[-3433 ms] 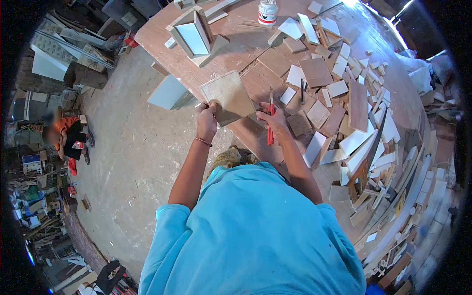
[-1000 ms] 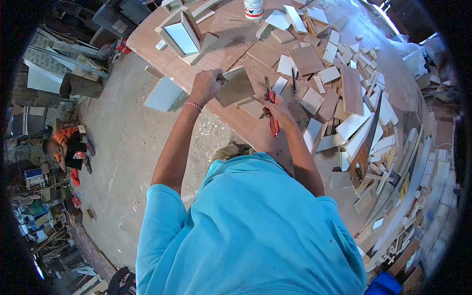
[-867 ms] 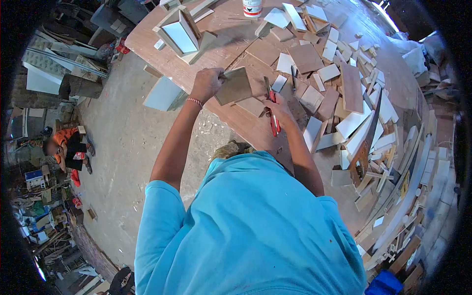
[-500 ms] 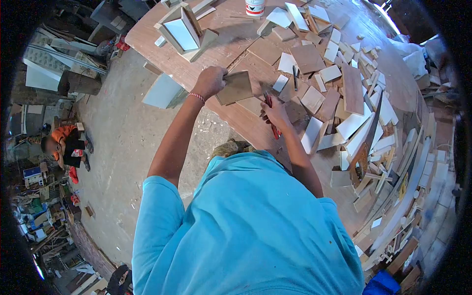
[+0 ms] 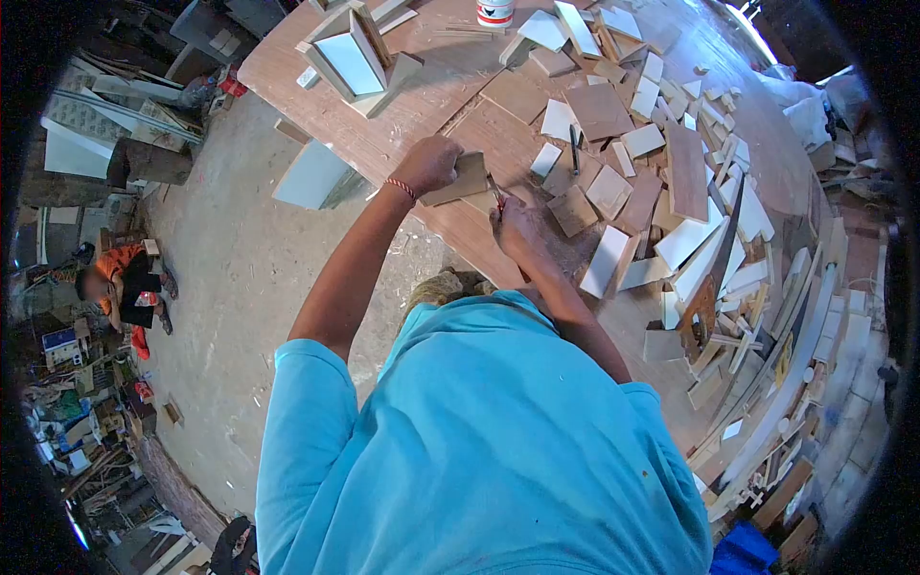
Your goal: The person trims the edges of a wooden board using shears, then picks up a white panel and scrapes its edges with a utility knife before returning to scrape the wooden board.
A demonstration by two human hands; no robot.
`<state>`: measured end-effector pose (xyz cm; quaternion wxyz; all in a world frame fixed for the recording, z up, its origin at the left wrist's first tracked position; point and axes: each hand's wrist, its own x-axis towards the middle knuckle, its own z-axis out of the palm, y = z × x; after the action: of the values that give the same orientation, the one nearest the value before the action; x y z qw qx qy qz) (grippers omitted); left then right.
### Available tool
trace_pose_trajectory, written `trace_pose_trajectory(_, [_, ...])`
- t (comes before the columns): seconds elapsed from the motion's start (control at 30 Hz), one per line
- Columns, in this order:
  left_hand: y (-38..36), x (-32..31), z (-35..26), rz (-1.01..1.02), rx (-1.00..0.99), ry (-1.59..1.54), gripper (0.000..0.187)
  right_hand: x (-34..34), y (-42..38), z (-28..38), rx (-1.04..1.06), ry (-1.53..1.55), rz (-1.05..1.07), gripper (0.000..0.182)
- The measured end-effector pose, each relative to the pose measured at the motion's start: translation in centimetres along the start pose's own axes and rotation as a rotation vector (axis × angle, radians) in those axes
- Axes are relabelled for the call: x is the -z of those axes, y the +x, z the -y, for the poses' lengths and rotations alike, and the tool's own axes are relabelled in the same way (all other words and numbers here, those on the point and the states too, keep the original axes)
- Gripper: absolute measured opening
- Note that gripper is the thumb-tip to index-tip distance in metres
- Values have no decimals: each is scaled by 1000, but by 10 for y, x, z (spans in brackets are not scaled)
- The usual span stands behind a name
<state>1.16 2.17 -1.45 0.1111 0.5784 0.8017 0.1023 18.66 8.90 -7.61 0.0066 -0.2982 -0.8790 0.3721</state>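
My left hand [image 5: 430, 165], with a red and white cord on its wrist, grips a brown wooden piece [image 5: 463, 180] by its left side over the table's near edge. Closed around a red-handled tool [image 5: 498, 198], my right hand [image 5: 519, 228] is at the right side of that piece. The tool's thin tip touches or nearly touches the wood; the fingers partly hide its handle. Behind my hands stands a wooden frame with a white panel [image 5: 352, 63]. A dark pen-like object [image 5: 574, 136] lies among the wood pieces to the right.
Many wood offcuts [image 5: 686, 172] cover the right of the table [image 5: 422, 96]. A white and red tub [image 5: 494, 12] stands at the back. A white board [image 5: 311, 175] juts out below the table's left edge. Another person [image 5: 125, 285] sits low at the far left.
My right hand has moved left and slightly down, bringing the tool to the wooden piece. My left hand has shifted slightly right, and the piece is turned differently.
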Motion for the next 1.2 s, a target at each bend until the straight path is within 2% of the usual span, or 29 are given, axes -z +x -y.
trace_pose_trajectory(0.07, [-3, -5, 4, -11, -3, 6, 11, 0, -2, 9, -113, 32, 4, 27])
trace_pose_trajectory(0.2, [-8, 0, -4, -2, -11, -17, 10, 2, -3, 18, -194, 130, 51, 25])
trace_pose_trajectory(0.27, [-8, 1, -4, 0, -10, -32, 10, -22, 5, 0, -276, 158, 4, 50])
trace_pose_trajectory(0.3, [-7, -4, 1, -40, -30, -45, 11, -16, 2, 7, -277, 157, 8, 50])
trace_pose_trajectory(0.37, [-7, -6, 2, -78, -51, -60, 13, 4, -4, 28, -271, 157, 88, 25])
trace_pose_trajectory(0.43, [-6, -2, -2, -6, 18, -44, 13, -1, -3, 28, -268, 145, 85, 25])
trace_pose_trajectory(0.5, [-7, -1, -1, -14, 18, -70, 13, 0, -2, 28, -264, 135, 81, 25])
trace_pose_trajectory(0.57, [-7, -1, -3, -20, 16, -96, 12, 7, -2, 27, -319, 290, 117, 27])
trace_pose_trajectory(0.67, [-7, 4, -6, -11, 4, -54, 12, -17, 8, 4, -384, 294, 110, 28])
trace_pose_trajectory(0.7, [-7, 7, -8, -12, 17, -43, 11, -12, 6, 11, -385, 296, 112, 28])
trace_pose_trajectory(0.77, [-8, 4, -9, -5, 29, -38, 11, 3, -5, 28, -250, -3, 15, 28])
trace_pose_trajectory(0.8, [-8, 3, -9, -2, 22, -22, 11, -2, -2, 21, -255, -1, 17, 28])
trace_pose_trajectory(0.87, [-8, 3, -9, -1, 13, -4, 11, -19, 9, 0, -80, 61, 4, 27])
trace_pose_trajectory(0.9, [-8, 5, -9, 15, 50, -29, 10, -21, 11, -3, -75, 62, 0, 27])
trace_pose_trajectory(0.97, [-6, 7, -8, 24, 96, -60, 10, -24, 15, -9, 92, -37, -90, 24])
trace_pose_trajectory(1.0, [-6, 7, -8, 30, 91, -64, 10, -21, 13, -4, 91, -39, -87, 24])
trace_pose_trajectory(1.07, [-6, 6, -7, 41, 85, -67, 10, -14, 9, 7, -174, 103, -28, 23])
trace_pose_trajectory(1.2, [-6, -9, 2, -53, 8, -49, 9, -1, 3, 20, -79, 15, -21, 25])
